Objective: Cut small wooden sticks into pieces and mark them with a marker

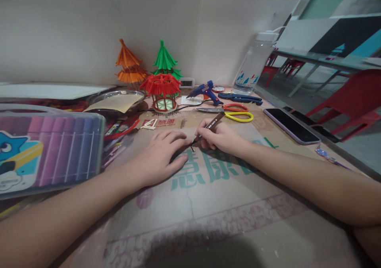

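Note:
My right hand [216, 136] is closed round a brown marker [214, 122], its tip pointing down and left. Just under the tip lies a small dark stick [193, 148] on the printed paper sheet [238, 204]. My left hand [163, 155] rests on the sheet with its fingers spread, the index fingertip beside the marker tip and the stick. Several short pale sticks [149, 124] lie beyond my left hand. Behind them stands a small round frame with a red roof [162, 83], near orange [130, 67] and green [165, 58] tiered roofs.
A marker case [68, 145] and metal tray [139, 97] stand left. Beyond the hands are scissors [238, 116], a blue glue gun [206, 91] and blue pliers [239, 98]. A phone [291, 126] and clear bottle [253, 63] are right. Red chairs [354, 97] stand beyond.

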The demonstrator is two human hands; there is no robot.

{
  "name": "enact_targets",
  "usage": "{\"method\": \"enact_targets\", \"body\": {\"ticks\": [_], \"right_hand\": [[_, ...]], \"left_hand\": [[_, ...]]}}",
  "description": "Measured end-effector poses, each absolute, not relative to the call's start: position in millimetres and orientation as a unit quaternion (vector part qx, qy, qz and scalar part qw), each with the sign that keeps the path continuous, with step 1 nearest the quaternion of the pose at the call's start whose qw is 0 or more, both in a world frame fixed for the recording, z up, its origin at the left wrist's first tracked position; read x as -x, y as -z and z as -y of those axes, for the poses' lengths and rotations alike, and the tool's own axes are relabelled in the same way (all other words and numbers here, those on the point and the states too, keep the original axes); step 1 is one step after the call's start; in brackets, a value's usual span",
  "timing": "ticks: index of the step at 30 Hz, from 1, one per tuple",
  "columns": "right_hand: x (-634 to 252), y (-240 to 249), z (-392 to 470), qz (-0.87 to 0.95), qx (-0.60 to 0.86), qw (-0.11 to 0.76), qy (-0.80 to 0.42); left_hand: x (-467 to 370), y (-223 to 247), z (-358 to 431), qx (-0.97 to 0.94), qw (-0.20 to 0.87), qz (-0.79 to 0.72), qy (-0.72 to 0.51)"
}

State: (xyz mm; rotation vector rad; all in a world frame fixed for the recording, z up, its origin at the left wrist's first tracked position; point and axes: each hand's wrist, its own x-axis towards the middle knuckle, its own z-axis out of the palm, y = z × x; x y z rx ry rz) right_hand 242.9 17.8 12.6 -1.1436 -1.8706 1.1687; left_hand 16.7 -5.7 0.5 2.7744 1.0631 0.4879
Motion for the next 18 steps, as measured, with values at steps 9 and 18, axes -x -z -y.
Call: {"method": "enact_targets", "body": {"ticks": [9,18], "right_hand": [[-245.0,-14.9,-17.5,0.714,0.436,0.296,-0.461],[-244.3,-14.6,-16.7,0.713,0.431,0.302,-0.464]], "left_hand": [[-16.5,1.0,5.7,-0.916,0.070,-0.357,-0.168],[-16.2,1.2,5.4,-0.919,0.062,-0.355,-0.161]]}}
